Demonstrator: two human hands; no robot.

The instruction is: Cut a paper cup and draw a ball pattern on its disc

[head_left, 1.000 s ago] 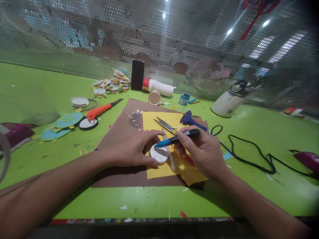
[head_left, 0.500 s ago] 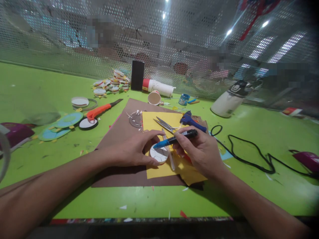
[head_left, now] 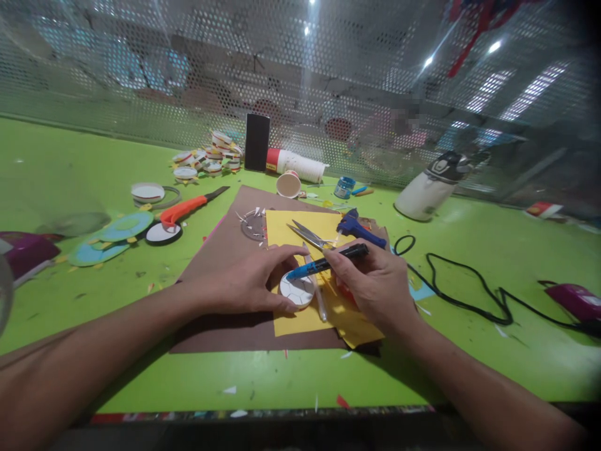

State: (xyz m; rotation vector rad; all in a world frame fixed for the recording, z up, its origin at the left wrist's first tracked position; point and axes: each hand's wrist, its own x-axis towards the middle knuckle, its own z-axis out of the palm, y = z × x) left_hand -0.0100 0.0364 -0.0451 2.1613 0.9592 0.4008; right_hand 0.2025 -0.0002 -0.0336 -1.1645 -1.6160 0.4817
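Note:
A small white paper disc with drawn lines lies on a yellow sheet over brown card. My left hand curls around the disc's left edge, thumb and fingers pinning it down. My right hand grips a blue-and-black marker, its blue tip just above the disc. Scissors and a blue glue gun rest on the yellow sheet beyond my hands. A clear glue stick lies beside the disc.
An orange utility knife, blue paper rings and a black-rimmed disc lie to the left. Stacked paper cups, a black box and a white jug stand at the back by the mesh wall. A black cord trails right.
My right hand and the marker have shifted slightly left toward the disc. My left hand stays on the disc.

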